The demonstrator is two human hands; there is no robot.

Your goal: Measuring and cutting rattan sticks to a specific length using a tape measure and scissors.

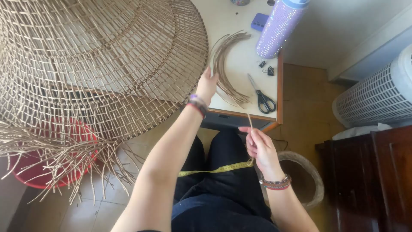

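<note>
My left hand [207, 84] reaches up to the rim of a big openwork woven cane shade [98, 60] and touches a curved bundle of cane strips [225, 64] lying on the white table [246, 60]. My right hand [259, 146] is held over my lap, pinching a thin cane strip [249, 121] that points upward. A yellow measuring tape [214, 169] lies across my dark trousers, under the right hand. Both wrists wear beaded bracelets.
Black-handled scissors [262, 96], two black binder clips [266, 68], a sparkly lilac bottle [279, 28] and a small purple box [259, 21] are on the table. A red tub [38, 172] sits under loose cane ends. A round basket [307, 176], dark cabinet [377, 172] and white heater [377, 94] stand right.
</note>
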